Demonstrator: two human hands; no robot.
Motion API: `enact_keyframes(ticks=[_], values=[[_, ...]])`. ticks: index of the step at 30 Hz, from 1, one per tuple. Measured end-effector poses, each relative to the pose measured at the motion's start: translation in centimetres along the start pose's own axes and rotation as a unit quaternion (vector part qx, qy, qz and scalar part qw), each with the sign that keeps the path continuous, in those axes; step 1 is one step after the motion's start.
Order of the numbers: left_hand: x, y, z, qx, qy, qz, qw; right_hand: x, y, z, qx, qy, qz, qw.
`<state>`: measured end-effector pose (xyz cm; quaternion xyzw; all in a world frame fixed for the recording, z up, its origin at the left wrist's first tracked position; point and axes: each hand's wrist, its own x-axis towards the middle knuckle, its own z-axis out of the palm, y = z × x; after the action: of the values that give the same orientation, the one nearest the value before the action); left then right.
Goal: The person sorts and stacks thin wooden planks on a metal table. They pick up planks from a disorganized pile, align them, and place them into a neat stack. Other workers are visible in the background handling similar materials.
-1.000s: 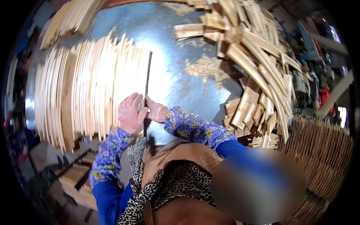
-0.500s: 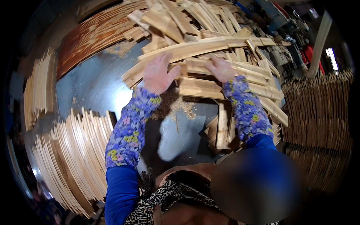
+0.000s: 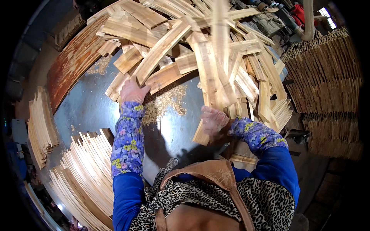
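Note:
My left hand [image 3: 133, 91], bare below a floral sleeve, grips the near end of a long wooden board [image 3: 163, 50] that slants up to the right over the pile. Curled closed, my right hand [image 3: 213, 120] holds the near end of another pale board [image 3: 210, 73], which points away from me. A second strip beside that board is smeared by motion, and I cannot tell whether it is in the same hand. Beneath and behind both lies a jumbled heap of planks [image 3: 135, 29] on a blue-grey metal table [image 3: 90, 98].
Upright rows of thin boards [image 3: 86, 169] stand at the lower left, with a smaller stack [image 3: 40, 123] beyond. A rust-streaked sheet [image 3: 71, 63] lies far left. Wood shavings [image 3: 165, 102] cover part of the table. Tall board stacks [image 3: 323, 77] and a pale hose [image 3: 308, 19] are at the right.
Both hands lay spread on the boards earlier; now each grips one. My left hand has shifted left, my right hand nearer to me. The boards at the pile's front have been swung round.

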<state>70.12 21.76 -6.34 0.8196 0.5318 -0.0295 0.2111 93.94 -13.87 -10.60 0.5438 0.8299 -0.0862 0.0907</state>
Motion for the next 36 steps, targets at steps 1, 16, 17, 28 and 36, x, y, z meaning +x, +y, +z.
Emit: enact_keyframes(ticks=[1, 16, 17, 28, 36], values=[[-1.0, -0.6, 0.6, 0.007, 0.007, -0.002, 1.0, -1.1, 0.1, -0.3, -0.005, 0.032, 0.037, 0.999], [-3.4, -5.9, 5.5, -0.123, 0.136, 0.009, 0.983, -2.4, -2.9, -0.3, 0.141, 0.264, 0.604, 0.739], [-6.1, -4.9, 4.3, -0.143, 0.102, -0.01, 0.984, -3.0, -3.0, -0.2, 0.171, 0.291, 0.602, 0.723], [-28.0, 1.6, 12.8, -0.779, -0.174, -0.027, 0.601, 9.7, -12.5, -1.1, 0.846, 0.298, 0.158, 0.414], [-37.4, -9.0, 10.9, -0.35, 0.069, -0.307, 0.882, 5.9, 4.0, -11.9, -0.073, 0.143, 0.425, 0.891]])
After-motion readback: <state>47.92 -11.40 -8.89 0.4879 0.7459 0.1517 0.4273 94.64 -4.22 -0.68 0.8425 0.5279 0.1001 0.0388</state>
